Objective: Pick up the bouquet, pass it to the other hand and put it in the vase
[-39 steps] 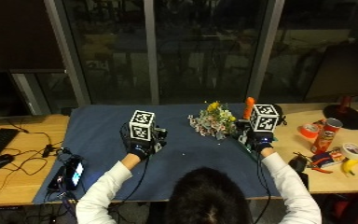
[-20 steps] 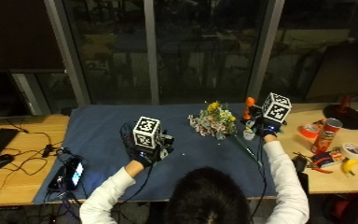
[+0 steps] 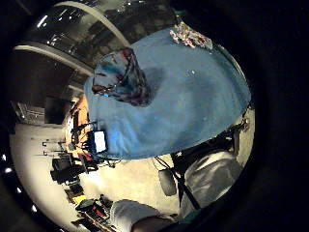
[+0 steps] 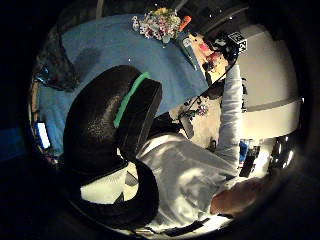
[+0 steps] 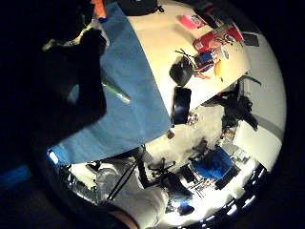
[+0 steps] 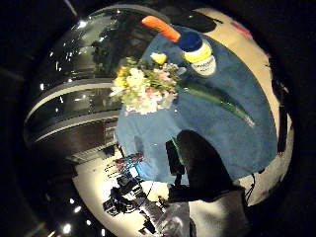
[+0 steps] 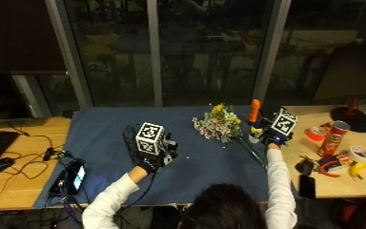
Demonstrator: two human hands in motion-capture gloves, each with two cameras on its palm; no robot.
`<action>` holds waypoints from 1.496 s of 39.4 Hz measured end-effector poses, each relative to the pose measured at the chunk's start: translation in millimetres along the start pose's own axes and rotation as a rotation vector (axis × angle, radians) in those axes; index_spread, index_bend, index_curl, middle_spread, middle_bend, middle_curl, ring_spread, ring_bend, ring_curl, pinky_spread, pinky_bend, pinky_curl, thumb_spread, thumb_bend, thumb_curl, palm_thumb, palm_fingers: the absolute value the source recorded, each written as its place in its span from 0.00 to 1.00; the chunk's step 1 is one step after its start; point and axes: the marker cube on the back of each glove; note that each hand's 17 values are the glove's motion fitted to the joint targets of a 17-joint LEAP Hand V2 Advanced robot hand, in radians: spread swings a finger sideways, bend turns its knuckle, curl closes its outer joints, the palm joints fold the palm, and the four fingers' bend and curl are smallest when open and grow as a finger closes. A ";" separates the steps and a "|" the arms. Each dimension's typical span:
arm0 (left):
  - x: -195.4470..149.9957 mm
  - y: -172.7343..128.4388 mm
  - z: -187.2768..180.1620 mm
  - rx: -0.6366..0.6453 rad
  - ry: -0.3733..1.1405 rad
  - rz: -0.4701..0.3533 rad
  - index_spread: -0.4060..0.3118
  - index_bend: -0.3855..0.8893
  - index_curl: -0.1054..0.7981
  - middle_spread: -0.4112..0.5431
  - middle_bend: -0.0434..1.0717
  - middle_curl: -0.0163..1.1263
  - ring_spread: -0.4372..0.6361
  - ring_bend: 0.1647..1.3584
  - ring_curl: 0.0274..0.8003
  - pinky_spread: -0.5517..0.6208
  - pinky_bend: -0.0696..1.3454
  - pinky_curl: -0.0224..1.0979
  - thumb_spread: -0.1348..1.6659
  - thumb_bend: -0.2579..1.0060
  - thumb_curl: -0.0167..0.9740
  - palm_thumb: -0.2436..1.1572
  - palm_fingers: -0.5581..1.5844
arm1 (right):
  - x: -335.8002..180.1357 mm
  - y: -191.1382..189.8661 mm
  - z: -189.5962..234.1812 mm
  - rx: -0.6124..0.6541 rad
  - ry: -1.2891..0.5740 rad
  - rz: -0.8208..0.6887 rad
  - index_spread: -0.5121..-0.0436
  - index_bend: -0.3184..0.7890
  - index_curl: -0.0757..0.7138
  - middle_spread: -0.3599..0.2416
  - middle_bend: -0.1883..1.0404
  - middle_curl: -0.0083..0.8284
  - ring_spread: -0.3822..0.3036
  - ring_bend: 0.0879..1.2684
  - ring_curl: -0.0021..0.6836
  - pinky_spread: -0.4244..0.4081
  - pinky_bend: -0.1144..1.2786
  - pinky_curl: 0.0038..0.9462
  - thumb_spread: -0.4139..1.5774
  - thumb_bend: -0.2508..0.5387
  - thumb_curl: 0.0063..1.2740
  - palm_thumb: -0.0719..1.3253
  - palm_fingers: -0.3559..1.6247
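Observation:
The bouquet (image 7: 218, 125) of yellow, white and pink flowers lies on the blue cloth (image 7: 106, 129), with its green stems (image 7: 251, 151) running toward the front right. My right hand (image 7: 272, 140) hovers just right of the stems and holds nothing; the right thumb side palm view shows the bouquet (image 6: 143, 89) lying free below it. A clear glass vase (image 7: 131, 137) stands upright beside my left hand (image 7: 150, 162), and it appears again as the vase (image 3: 120, 77) in the left little finger side palm view. The left hand's fingers hang loosely curled and are empty.
A bottle with an orange cap (image 7: 254, 114) stands right beside the right hand and the flower heads. On the wooden table to the right lie a chips can (image 7: 329, 138), tape rolls (image 7: 359, 153), a banana (image 7: 359, 169) and a phone (image 7: 305, 185). Another phone (image 7: 75, 175) lies at the cloth's left edge.
The right hand has reached out and to the right, ending beside the stems near the bottle. The left hand has drawn back slightly toward the person. The bouquet and vase have not moved.

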 end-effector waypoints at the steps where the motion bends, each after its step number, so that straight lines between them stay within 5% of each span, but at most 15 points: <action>1: 0.8 1.4 -0.3 0.001 0.002 0.001 0.58 0.40 0.40 0.75 0.20 0.25 0.72 0.42 0.33 0.79 0.37 0.32 0.73 0.19 0.25 0.28 0.33 | 2.7 -3.5 7.6 -0.006 0.011 0.010 0.66 0.31 0.13 0.71 0.34 0.44 0.57 0.56 0.54 0.69 0.72 0.43 0.77 0.30 0.23 0.42 0.34; 16: -2.1 1.3 13.7 -0.040 -0.019 -0.005 0.62 0.35 0.31 0.78 0.23 0.28 0.72 0.49 0.36 0.79 0.44 0.34 0.73 0.19 0.26 0.28 0.28 | 27.5 16.6 83.3 -0.042 0.012 0.128 0.69 0.34 0.15 0.56 0.42 0.50 0.41 0.64 0.57 0.52 0.67 0.38 0.76 0.31 0.27 0.51 0.45; 29: -3.1 -1.0 19.4 -0.079 -0.025 -0.013 0.64 0.37 0.28 0.79 0.25 0.30 0.73 0.53 0.37 0.79 0.47 0.35 0.73 0.19 0.27 0.28 0.26 | 20.4 7.7 130.4 -0.009 0.162 0.112 0.69 0.37 0.23 0.52 0.45 0.53 0.39 0.57 0.58 0.47 0.58 0.37 0.75 0.31 0.29 0.57 0.48; 37: -8.8 -0.3 26.2 -0.111 -0.012 -0.027 0.64 0.37 0.27 0.79 0.25 0.31 0.73 0.54 0.37 0.78 0.49 0.35 0.73 0.19 0.26 0.27 0.26 | 10.4 7.2 130.3 0.060 0.227 0.074 0.62 0.44 0.31 0.44 0.45 0.54 0.32 0.53 0.57 0.30 0.56 0.37 0.75 0.31 0.29 0.63 0.67; 38: -9.7 -0.2 27.0 -0.118 -0.013 -0.030 0.64 0.37 0.27 0.79 0.25 0.31 0.73 0.54 0.37 0.78 0.49 0.35 0.73 0.19 0.26 0.27 0.26 | 10.1 8.6 129.8 0.052 0.227 0.082 0.61 0.52 0.35 0.43 0.44 0.54 0.32 0.52 0.56 0.29 0.55 0.37 0.76 0.36 0.30 0.67 0.71; 43: -17.9 -1.5 30.3 -0.139 -0.038 -0.055 0.64 0.37 0.26 0.79 0.25 0.31 0.73 0.55 0.37 0.78 0.49 0.35 0.73 0.19 0.26 0.27 0.26 | 5.7 20.9 121.0 0.040 0.241 0.069 0.62 0.54 0.43 0.40 0.41 0.55 0.29 0.47 0.59 0.25 0.53 0.39 0.78 0.43 0.33 0.76 0.76; 47: -24.6 -4.1 33.1 -0.154 -0.035 -0.075 0.64 0.37 0.26 0.79 0.25 0.31 0.73 0.55 0.36 0.78 0.50 0.35 0.73 0.19 0.27 0.27 0.26 | -0.4 17.2 114.5 0.162 0.199 0.036 0.61 0.40 0.43 0.34 0.47 0.58 0.25 0.55 0.64 0.20 0.55 0.41 0.78 0.43 0.34 0.78 0.86; 48: -26.2 -5.8 34.3 -0.159 -0.030 -0.079 0.64 0.37 0.26 0.79 0.25 0.31 0.73 0.55 0.36 0.78 0.50 0.35 0.73 0.19 0.27 0.27 0.26 | -1.5 15.3 113.1 0.209 0.187 0.040 0.61 0.31 0.39 0.33 0.56 0.63 0.26 0.62 0.68 0.22 0.60 0.44 0.78 0.43 0.33 0.78 0.91; 50: -29.1 -10.2 36.3 -0.170 -0.019 -0.085 0.64 0.37 0.26 0.79 0.25 0.32 0.73 0.55 0.36 0.78 0.50 0.35 0.73 0.19 0.27 0.27 0.26 | -4.2 12.1 110.6 0.284 0.146 0.043 0.62 0.32 0.38 0.33 0.63 0.66 0.26 0.66 0.70 0.23 0.63 0.45 0.78 0.41 0.33 0.77 0.90; 54: -33.9 -28.8 36.1 -0.177 0.053 -0.098 0.64 0.38 0.26 0.79 0.25 0.32 0.73 0.55 0.36 0.78 0.51 0.35 0.73 0.19 0.27 0.27 0.26 | -19.0 15.0 104.0 0.350 -0.053 -0.009 0.60 0.52 0.47 0.31 0.70 0.70 0.27 0.70 0.75 0.24 0.62 0.48 0.77 0.33 0.31 0.73 0.93; 59: -24.5 -52.8 24.9 -0.131 0.198 -0.096 0.64 0.39 0.27 0.79 0.25 0.32 0.73 0.54 0.35 0.77 0.51 0.34 0.73 0.19 0.26 0.26 0.26 | -46.9 41.2 93.9 0.279 -0.364 -0.097 0.60 0.60 0.55 0.32 0.78 0.75 0.28 0.74 0.80 0.26 0.65 0.51 0.77 0.30 0.30 0.72 0.92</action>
